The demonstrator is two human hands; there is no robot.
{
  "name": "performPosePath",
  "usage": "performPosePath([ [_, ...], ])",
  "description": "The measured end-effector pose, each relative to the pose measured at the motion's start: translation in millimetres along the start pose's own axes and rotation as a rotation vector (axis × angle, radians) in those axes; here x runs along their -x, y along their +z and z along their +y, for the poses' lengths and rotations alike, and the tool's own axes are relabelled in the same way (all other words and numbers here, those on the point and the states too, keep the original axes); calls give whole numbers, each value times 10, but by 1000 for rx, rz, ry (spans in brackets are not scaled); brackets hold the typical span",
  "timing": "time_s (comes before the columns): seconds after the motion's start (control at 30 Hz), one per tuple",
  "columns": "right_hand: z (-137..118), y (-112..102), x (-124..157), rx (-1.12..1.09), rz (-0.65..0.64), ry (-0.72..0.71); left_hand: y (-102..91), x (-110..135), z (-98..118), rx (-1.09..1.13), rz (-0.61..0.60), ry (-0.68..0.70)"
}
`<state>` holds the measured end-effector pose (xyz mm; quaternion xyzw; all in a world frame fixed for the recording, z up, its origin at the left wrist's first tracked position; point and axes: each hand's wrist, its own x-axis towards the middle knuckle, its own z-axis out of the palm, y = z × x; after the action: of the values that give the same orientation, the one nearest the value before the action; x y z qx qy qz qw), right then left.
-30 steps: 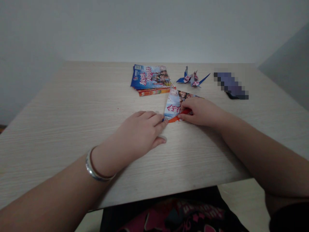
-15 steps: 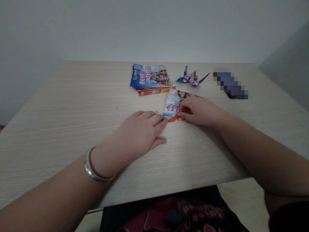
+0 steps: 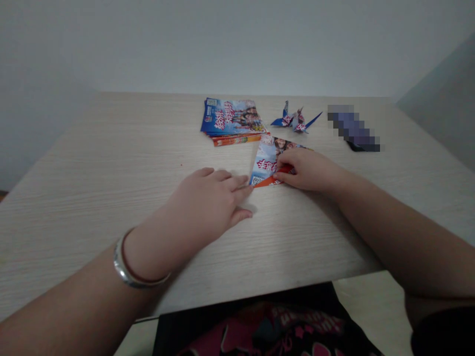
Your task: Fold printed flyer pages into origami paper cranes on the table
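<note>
A printed paper sheet (image 3: 264, 157) with an orange folded strip along its near edge lies on the table in front of me. My right hand (image 3: 306, 168) pinches the folded edge between thumb and fingers and covers the sheet's right part. My left hand (image 3: 213, 202) lies flat with fingers stretched and thumb apart, its fingertips at the sheet's lower left corner, beside a small QR code. Whether those fingertips touch the paper, I cannot tell.
Behind the sheet lies a stack of similar printed sheets (image 3: 233, 117). To its right stand folded paper cranes (image 3: 297, 120), and farther right is a dark, blurred-out flat object (image 3: 354, 129). The pale wooden table (image 3: 111, 163) meets a wall at the back.
My left hand has slid a little left, uncovering the sheet's lower left corner and QR code. The right hand keeps its pinch in nearly the same place.
</note>
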<state>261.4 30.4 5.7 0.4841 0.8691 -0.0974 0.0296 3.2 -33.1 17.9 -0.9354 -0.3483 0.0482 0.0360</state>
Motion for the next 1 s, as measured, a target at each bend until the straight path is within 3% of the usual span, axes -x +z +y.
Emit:
performPosePath([
  [0.37, -26, -11, 69, 7, -8, 15, -33, -52, -50, 79, 131, 44],
  [0.53, -45, -20, 66, 15, 2, 13, 30, -65, -69, 91, 114, 106],
  [1.0, -37, -6, 40, 10, 6, -7, 67, -47, -73, 80, 90, 97],
])
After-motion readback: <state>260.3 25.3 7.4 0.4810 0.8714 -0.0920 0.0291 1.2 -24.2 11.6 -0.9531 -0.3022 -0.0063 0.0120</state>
